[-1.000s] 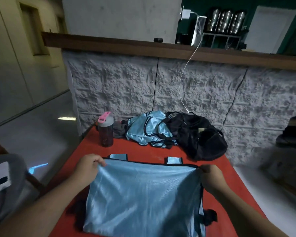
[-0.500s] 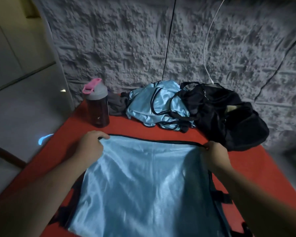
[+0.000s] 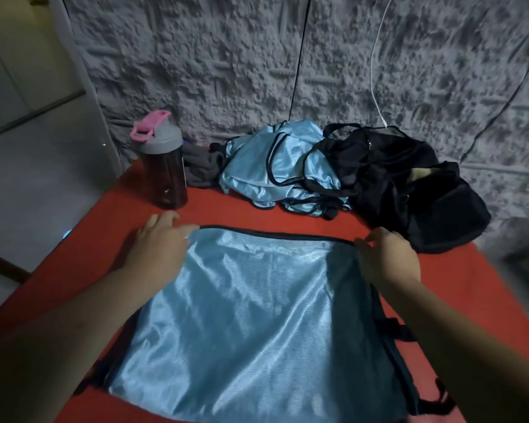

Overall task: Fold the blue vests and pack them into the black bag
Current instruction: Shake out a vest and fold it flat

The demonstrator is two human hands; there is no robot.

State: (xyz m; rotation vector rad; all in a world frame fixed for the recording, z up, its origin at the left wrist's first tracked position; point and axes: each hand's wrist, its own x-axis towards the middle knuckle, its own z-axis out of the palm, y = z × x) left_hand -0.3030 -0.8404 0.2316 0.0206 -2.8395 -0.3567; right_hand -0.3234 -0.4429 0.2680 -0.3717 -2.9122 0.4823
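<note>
A blue vest (image 3: 242,325) lies spread flat on the near part of a red worktop (image 3: 74,264), shiny side up, its far edge marked by a dark trim running straight between a person's two hands. The left hand (image 3: 161,242) rests on the far left corner with fingers laid out and relaxed, its grip apart, pressing rather than pinching. The right hand (image 3: 388,257) sits on the far right corner; its fingertips reach the trimmed edge, but whether they pinch the cloth or only press on it cannot be told from this angle. Dark straps poke out along the vest's right side.

The step in hand looks like squaring off a fold. It would go best if both corners were held level, the slippery cloth smoothed outward from the middle to clear the soft wrinkles, and the loose straps tucked inside before the next fold.

Farther back, a heap of blue vests (image 3: 272,172) lies crumpled and unfolded, glossy with thin dark piping looping over it, touching the black bag (image 3: 409,187) just to its right. The bag slumps, soft and seemingly open at the top, against a rough grey wall (image 3: 226,71). To the left stands a dark bottle (image 3: 162,166) with a pink-tabbed lid, a grey cloth (image 3: 199,169) beside it.
</note>
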